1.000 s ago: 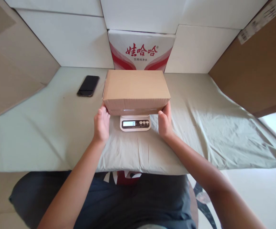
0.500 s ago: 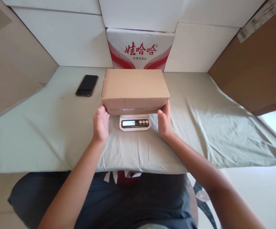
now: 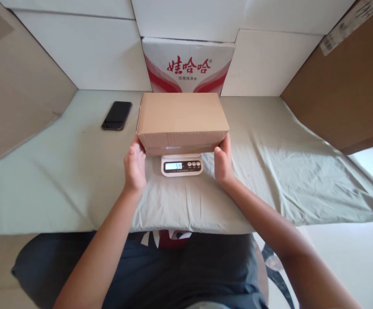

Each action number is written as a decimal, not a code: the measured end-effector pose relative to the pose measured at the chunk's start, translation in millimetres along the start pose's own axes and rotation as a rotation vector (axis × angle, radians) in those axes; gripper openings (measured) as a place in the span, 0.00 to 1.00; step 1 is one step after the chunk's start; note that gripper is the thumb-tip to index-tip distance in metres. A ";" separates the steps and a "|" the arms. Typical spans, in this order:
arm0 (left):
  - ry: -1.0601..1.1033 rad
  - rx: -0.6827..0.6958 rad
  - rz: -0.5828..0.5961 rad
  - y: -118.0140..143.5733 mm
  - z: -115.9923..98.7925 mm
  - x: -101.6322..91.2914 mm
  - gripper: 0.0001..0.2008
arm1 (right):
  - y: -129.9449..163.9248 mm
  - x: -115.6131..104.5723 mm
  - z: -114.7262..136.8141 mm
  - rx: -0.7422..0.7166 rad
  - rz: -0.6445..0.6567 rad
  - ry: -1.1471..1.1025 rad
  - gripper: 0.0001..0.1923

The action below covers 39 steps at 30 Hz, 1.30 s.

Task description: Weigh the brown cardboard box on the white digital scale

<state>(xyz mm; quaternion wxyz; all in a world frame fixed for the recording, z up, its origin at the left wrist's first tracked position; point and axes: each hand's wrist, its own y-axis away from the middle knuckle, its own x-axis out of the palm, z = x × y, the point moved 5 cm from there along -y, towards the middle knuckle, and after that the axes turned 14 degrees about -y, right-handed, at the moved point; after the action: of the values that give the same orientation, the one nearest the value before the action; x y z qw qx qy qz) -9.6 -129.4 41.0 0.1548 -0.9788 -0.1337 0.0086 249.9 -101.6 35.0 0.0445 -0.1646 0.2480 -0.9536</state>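
Observation:
A closed brown cardboard box [image 3: 183,113] is over a small white digital kitchen scale [image 3: 182,171], whose display seems to read 54. The box hides the scale's platform, so I cannot tell how fully it rests there. My left hand [image 3: 135,168] grips the near left bottom corner, with its fingers reaching under and behind the edge. At the opposite near corner my right hand [image 3: 223,162] holds the box too, thumb raised and fingers along its side. Most fingertips are hidden behind the box.
Left of the box lies a black smartphone [image 3: 117,116] on the pale green cloth [image 3: 77,180]. Behind stands a white and red printed carton [image 3: 188,64] among white boxes [image 3: 83,51]. Large brown cartons flank the left [image 3: 19,86] and right [image 3: 344,86] sides.
The scale's display has gone from a single digit, seemingly 4, to about 54. Box and hands have hardly moved; the view has shifted very slightly.

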 end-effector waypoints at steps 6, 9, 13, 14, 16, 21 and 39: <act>0.020 0.010 -0.032 -2.4 -1.1 -5.3 0.34 | -3.0 -16.7 -8.9 0.048 -0.078 0.026 0.43; 0.023 0.002 -0.039 -2.3 -0.5 -5.7 0.33 | -3.6 -22.1 -11.0 0.055 -0.100 0.018 0.42; 0.013 -0.007 -0.046 -3.0 0.5 -5.6 0.35 | -3.9 -23.3 -11.5 0.046 -0.102 0.027 0.41; 0.007 -0.007 -0.044 -3.3 0.8 -5.5 0.35 | -4.0 -23.4 -11.6 0.043 -0.106 0.032 0.41; 0.001 -0.006 -0.046 -3.6 1.3 -5.6 0.36 | -4.2 -24.0 -11.9 0.040 -0.119 0.020 0.40; 0.010 -0.012 -0.050 -3.7 2.0 -5.7 0.36 | -4.7 -27.0 -13.4 0.063 -0.152 -0.052 0.38; 0.014 -0.019 -0.046 -3.6 2.4 -5.3 0.36 | -7.1 -27.6 -11.1 0.077 -0.163 -0.026 0.39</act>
<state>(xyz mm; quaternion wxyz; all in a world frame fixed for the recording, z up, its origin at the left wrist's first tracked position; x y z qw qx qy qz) -15.8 -126.8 39.6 0.1466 -0.9769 -0.1553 -0.0033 272.1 -85.7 21.3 -0.0239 -0.1946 0.1964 -0.9607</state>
